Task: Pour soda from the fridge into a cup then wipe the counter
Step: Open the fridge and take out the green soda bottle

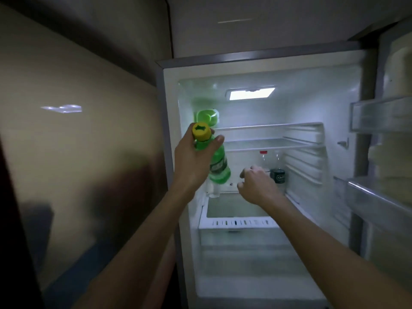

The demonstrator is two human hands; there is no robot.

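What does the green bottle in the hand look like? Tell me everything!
The green bottle is see-through green plastic with a yellow cap screwed on and a label around its middle, too blurry to read. The left hand grips it just below the cap. It tilts, cap toward the camera, base toward the open fridge, held in the air at the fridge's left side.

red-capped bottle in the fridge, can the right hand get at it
Probably yes: the right hand is empty and hangs just in front of the red-capped bottle, with nothing visible between them.
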